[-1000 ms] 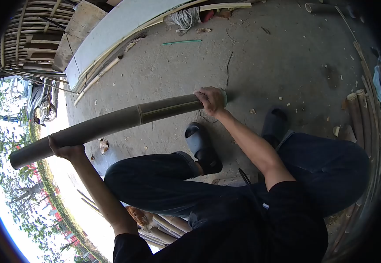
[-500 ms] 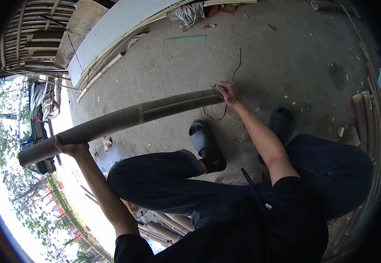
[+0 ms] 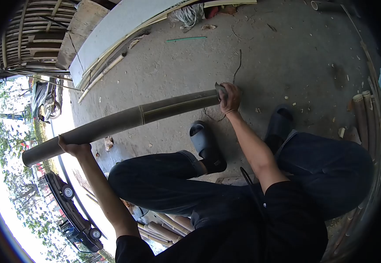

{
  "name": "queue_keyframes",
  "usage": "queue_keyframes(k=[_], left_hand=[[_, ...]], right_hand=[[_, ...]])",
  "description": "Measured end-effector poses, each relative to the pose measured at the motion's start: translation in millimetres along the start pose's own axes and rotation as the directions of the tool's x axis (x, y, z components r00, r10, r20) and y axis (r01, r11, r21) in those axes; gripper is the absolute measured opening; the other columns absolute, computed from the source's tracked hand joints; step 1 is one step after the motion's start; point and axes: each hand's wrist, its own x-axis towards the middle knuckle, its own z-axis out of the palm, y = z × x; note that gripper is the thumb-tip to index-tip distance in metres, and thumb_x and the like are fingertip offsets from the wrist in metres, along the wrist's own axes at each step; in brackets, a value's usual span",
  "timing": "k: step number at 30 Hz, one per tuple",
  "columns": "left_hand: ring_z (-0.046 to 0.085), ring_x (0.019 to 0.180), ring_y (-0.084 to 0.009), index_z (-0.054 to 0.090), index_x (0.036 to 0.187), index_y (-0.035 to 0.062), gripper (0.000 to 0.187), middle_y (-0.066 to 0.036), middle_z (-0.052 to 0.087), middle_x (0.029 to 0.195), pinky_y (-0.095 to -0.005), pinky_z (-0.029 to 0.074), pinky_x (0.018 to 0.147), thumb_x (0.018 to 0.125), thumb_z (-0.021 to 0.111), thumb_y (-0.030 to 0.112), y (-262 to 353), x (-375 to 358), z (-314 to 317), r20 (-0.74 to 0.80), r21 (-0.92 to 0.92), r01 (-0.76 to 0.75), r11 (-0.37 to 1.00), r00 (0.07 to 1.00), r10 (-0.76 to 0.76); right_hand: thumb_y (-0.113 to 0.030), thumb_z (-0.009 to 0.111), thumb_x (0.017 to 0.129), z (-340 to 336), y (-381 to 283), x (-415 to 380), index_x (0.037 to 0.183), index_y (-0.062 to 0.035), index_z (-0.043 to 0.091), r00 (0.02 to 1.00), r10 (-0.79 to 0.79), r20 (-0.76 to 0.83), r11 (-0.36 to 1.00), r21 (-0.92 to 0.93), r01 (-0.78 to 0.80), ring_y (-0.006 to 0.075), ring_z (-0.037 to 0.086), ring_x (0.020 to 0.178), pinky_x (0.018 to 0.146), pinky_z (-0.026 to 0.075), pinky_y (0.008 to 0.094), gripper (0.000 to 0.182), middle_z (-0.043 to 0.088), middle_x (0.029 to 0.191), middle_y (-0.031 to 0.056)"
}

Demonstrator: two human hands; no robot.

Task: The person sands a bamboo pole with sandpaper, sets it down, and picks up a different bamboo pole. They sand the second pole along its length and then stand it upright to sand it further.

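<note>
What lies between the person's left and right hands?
In the head view, the bamboo pole fills that stretch, running from the left hand to the right hand, its joint partway along.

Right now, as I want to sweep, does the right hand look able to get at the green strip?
Probably not: the right hand is occupied at one end of the bamboo pole, and the green strip lies farther out on the floor, though nothing covers it.
</note>
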Motion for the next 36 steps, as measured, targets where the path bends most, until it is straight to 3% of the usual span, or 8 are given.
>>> queue_keyframes(k=[9, 14, 19, 23, 26, 28, 32, 36], left_hand=[[0.06, 0.114, -0.0328, 0.058, 0.123, 0.0096, 0.059, -0.012, 0.059, 0.119, -0.0527, 0.048, 0.104, 0.086, 0.065, 0.055, 6.8, 1.4, -7.0, 0.014, -0.019, 0.049, 0.999, 0.999, -0.049], [0.064, 0.103, -0.0297, 0.062, 0.111, 0.0109, 0.049, -0.01, 0.063, 0.106, -0.0498, 0.052, 0.096, 0.084, 0.065, 0.052, 3.2, 4.8, -22.3, 0.107, -0.104, 0.056, 0.993, 0.993, -0.045], [0.066, 0.097, -0.0281, 0.064, 0.106, 0.01, 0.048, -0.01, 0.067, 0.101, -0.0464, 0.054, 0.093, 0.083, 0.065, 0.052, 3.2, 14.0, -17.4, 0.116, -0.16, 0.022, 0.987, 0.993, -0.003], [0.068, 0.096, -0.0288, 0.066, 0.107, 0.0077, 0.049, -0.011, 0.068, 0.101, -0.0462, 0.055, 0.093, 0.083, 0.065, 0.051, 7.0, 9.2, -7.3, 0.172, -0.126, -0.04, 0.991, 0.983, 0.062], [0.068, 0.096, -0.0292, 0.066, 0.107, 0.0058, 0.05, -0.012, 0.068, 0.099, -0.0462, 0.055, 0.092, 0.084, 0.064, 0.051, 8.5, 1.2, -3.4, 0.133, -0.098, -0.058, 0.994, 0.989, 0.071], [0.068, 0.096, -0.0296, 0.066, 0.107, 0.005, 0.051, -0.012, 0.068, 0.099, -0.0462, 0.055, 0.092, 0.085, 0.063, 0.051, 5.4, 13.8, -17.4, 0.141, -0.112, -0.027, 0.993, 0.989, 0.043], [0.07, 0.097, -0.0311, 0.066, 0.108, 0.0029, 0.053, -0.014, 0.069, 0.101, -0.0466, 0.056, 0.093, 0.085, 0.062, 0.05, 3.6, 15.7, -20.5, 0.225, -0.143, -0.069, 0.987, 0.969, 0.1], [0.07, 0.101, -0.0328, 0.067, 0.116, 0.0, 0.06, -0.017, 0.071, 0.105, -0.0472, 0.056, 0.095, 0.085, 0.061, 0.051, 11.1, -2.6, 1.0, 0.179, -0.158, -0.103, 0.982, 0.975, 0.131]], right_hand=[[-0.051, 0.055, 0.096, 23.4, -118.8, 4.9, 0.109, -0.0073, 0.071, 0.95, -0.311, 0.04, 0.932, 0.21, 0.297, 0.0339, 0.069, 0.101, 0.096, 0.049, 0.0484, 0.048, 0.074, 0.107, 0.0125], [-0.055, 0.051, 0.097, -16.6, 2.4, 24.8, 0.093, -0.0068, 0.075, 0.95, -0.118, 0.288, 0.991, 0.101, 0.092, 0.0351, 0.072, 0.09, 0.084, 0.054, 0.0455, 0.054, 0.075, 0.091, 0.0163], [-0.057, 0.049, 0.098, -9.3, -30.9, 34.3, 0.098, -0.0098, 0.078, 0.785, 0.117, 0.608, 0.992, -0.027, -0.127, 0.0403, 0.071, 0.092, 0.085, 0.054, 0.0477, 0.055, 0.075, 0.097, 0.019], [-0.059, 0.049, 0.098, 16.5, -132.9, 32.1, 0.097, -0.0091, 0.078, 0.864, -0.148, 0.482, 0.957, 0.289, 0.003, 0.0391, 0.072, 0.095, 0.086, 0.055, 0.0475, 0.058, 0.075, 0.097, 0.0194], [-0.059, 0.049, 0.098, 11.3, -122.5, 38.1, 0.096, -0.0071, 0.077, 0.831, -0.178, 0.527, 0.959, 0.282, 0.026, 0.039, 0.073, 0.092, 0.082, 0.056, 0.047, 0.059, 0.075, 0.092, 0.0196], [-0.061, 0.051, 0.097, -4.6, -71.1, 38.7, 0.092, -0.0063, 0.077, 0.802, 0.031, 0.596, 0.991, 0.085, -0.101, 0.0391, 0.073, 0.087, 0.077, 0.056, 0.047, 0.061, 0.074, 0.087, 0.0193], [-0.057, 0.051, 0.097, -11.9, 24.3, 34.0, 0.085, -0.0077, 0.074, 0.789, 0.13, 0.601, 0.977, 0.058, -0.206, 0.0394, 0.071, 0.08, 0.071, 0.052, 0.0477, 0.055, 0.07, 0.078, 0.02], [-0.06, 0.043, 0.099, 2.9, -79.5, 38.1, 0.086, -0.0093, 0.078, 0.725, 0.174, 0.667, 0.977, -0.023, -0.213, 0.0387, 0.073, 0.084, 0.08, 0.055, 0.0499, 0.062, 0.074, 0.083, 0.0193]])
